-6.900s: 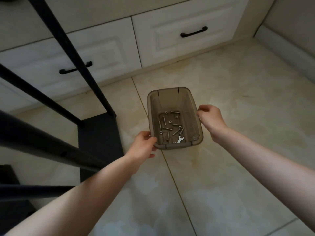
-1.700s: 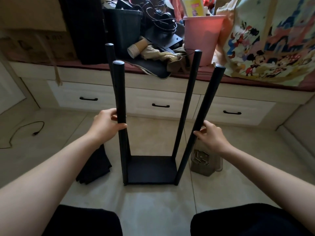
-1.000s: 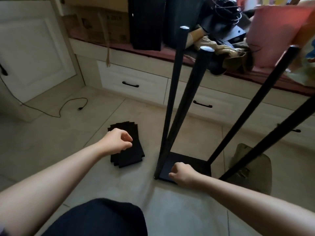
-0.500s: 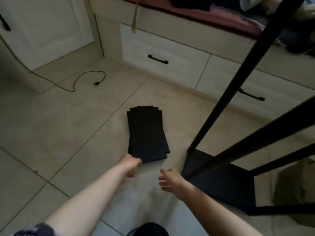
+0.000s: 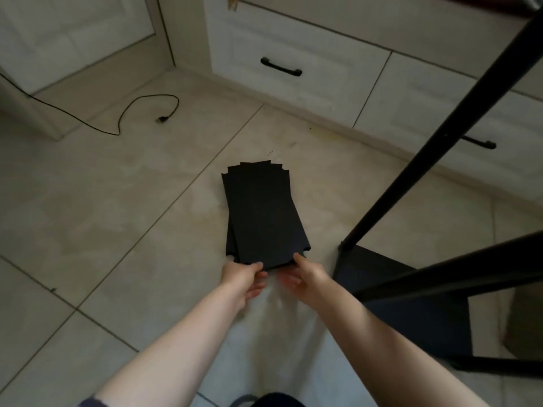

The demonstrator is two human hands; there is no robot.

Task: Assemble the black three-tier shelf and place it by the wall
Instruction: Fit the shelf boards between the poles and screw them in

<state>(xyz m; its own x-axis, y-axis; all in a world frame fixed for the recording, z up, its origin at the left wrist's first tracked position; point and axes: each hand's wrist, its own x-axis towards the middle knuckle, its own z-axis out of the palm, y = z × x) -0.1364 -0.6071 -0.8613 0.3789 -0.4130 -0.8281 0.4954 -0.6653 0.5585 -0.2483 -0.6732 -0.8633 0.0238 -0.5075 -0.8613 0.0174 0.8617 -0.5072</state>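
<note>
Right, head camera, the only view going: both hands are down at the near end of the stack of black shelf panels point(image 5: 260, 214), which lies flat on the tiled floor point(image 5: 117, 218). The left hand point(image 5: 242, 276) has its thumb over the top panel's near edge, fingers curled below it, so it looks to be pinching that edge. The right hand point(image 5: 305, 279) sits at the near right corner, thumb touching the edge, fingers loosely spread beneath; whether it actually has hold yet, I cannot tell.

Here's the relation that matters: the stack's long axis runs straight away from the hands, tilted a touch leftward at the far end, and the panels are fanned slightly. Both hands are about equally close, the left at the middle of the near edge, the right at its corner.

The shelf frame point(image 5: 411, 304), with its black posts point(image 5: 440, 127), stands just to the right of the right hand. I'd judge the lift carries a panel rightward.
</note>
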